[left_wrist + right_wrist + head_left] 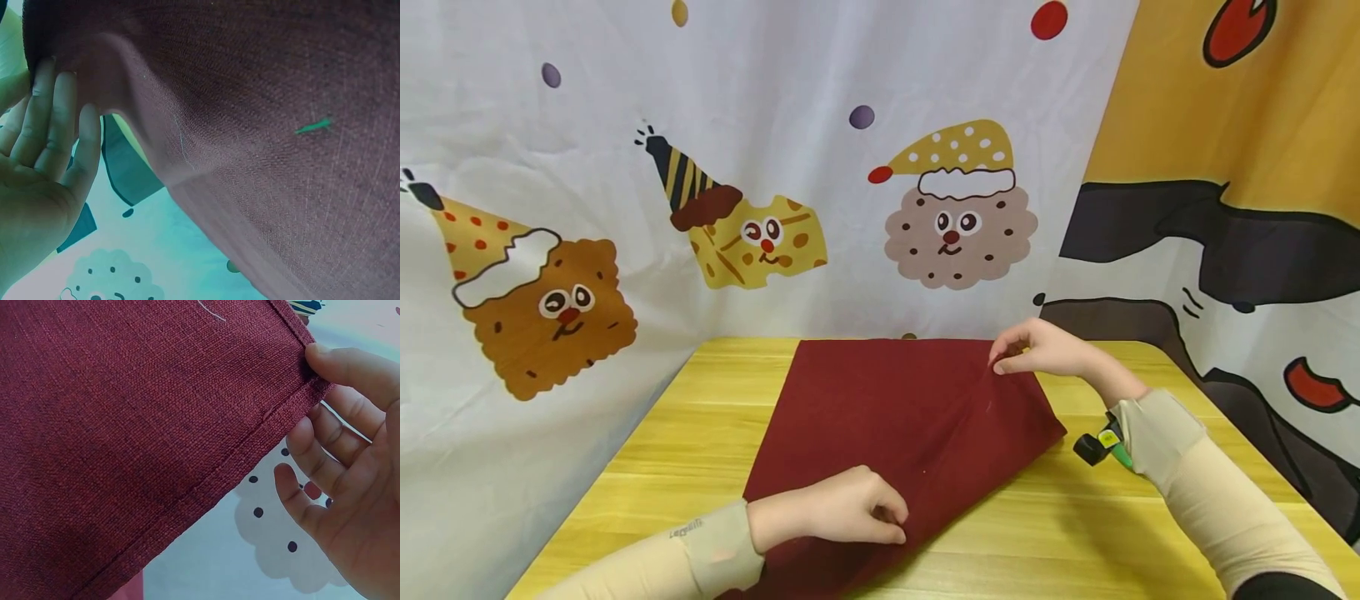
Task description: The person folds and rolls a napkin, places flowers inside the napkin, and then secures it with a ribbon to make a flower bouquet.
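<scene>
A dark red woven cloth lies on the wooden table, its right side lifted in a slanting fold. My right hand pinches a hemmed corner of it between thumb and index finger, raised above the far right part. Up close in the right wrist view, the corner of the cloth shows its stitched hem, and the other fingers of the right hand curl loosely below. Nearer the front, my left hand pinches the cloth's raised edge. The left wrist view shows the left hand by the cloth's underside, with its fingertips partly hidden.
The light wooden table extends on both sides of the cloth. Behind it hangs a white curtain printed with cartoon biscuits and cheese. A small black and green device is strapped at my right wrist.
</scene>
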`<action>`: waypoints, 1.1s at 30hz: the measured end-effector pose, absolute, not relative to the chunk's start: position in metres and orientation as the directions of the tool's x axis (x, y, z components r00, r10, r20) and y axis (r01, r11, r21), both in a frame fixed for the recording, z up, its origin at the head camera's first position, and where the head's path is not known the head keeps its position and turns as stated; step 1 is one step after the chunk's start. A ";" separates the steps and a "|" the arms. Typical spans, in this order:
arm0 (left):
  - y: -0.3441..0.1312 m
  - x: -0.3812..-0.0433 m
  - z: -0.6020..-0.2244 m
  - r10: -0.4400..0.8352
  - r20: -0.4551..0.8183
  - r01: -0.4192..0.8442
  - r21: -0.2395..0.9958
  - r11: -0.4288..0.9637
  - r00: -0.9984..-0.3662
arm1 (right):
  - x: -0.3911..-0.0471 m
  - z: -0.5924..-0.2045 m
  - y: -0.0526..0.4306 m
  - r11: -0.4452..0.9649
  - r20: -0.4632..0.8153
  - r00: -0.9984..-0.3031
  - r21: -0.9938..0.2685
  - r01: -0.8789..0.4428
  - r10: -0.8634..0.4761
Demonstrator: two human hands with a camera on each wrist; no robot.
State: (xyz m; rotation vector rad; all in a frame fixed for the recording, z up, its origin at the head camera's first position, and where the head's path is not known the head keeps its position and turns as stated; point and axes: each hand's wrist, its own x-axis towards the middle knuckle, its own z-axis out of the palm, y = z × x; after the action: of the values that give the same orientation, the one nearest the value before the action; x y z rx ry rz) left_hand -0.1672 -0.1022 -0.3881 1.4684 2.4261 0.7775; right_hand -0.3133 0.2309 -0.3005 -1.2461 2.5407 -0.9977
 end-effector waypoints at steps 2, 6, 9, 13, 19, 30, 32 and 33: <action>-0.103 -0.168 -0.388 0.865 0.096 0.757 0.539 0.370 -0.492 | -0.315 -0.299 0.229 0.435 0.159 -0.645 -0.616 -0.657 -0.748; -0.105 -0.169 -0.387 0.859 0.087 0.739 0.557 0.378 -0.505 | -0.319 -0.297 0.224 0.411 0.153 -0.636 -0.646 -0.643 -0.756; -0.107 -0.169 -0.386 0.856 0.086 0.729 0.572 0.377 -0.509 | -0.320 -0.295 0.220 0.396 0.140 -0.634 -0.674 -0.624 -0.760; -0.109 -0.170 -0.385 0.851 0.095 0.726 0.576 0.376 -0.516 | -0.322 -0.291 0.216 0.389 0.140 -0.634 -0.684 -0.618 -0.760; -0.113 -0.172 -0.384 0.837 0.106 0.712 0.590 0.382 -0.537 | -0.323 -0.286 0.209 0.388 0.161 -0.644 -0.681 -0.621 -0.748; -0.116 -0.173 -0.382 0.824 0.110 0.691 0.612 0.385 -0.556 | -0.331 -0.283 0.200 0.431 0.136 -0.687 -0.689 -0.583 -0.714; -0.118 -0.175 -0.381 0.819 0.108 0.682 0.620 0.388 -0.564 | -0.333 -0.282 0.198 0.428 0.140 -0.686 -0.688 -0.586 -0.714; -0.118 -0.175 -0.380 0.815 0.108 0.678 0.622 0.391 -0.569 | -0.334 -0.281 0.197 0.428 0.141 -0.686 -0.687 -0.587 -0.714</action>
State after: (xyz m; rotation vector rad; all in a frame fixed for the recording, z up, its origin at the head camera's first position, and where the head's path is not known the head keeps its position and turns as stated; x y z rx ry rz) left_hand -0.1753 -0.1183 -0.3804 1.3284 2.4343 0.9337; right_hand -0.3337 0.1968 -0.2806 -1.1530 2.5060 -1.1004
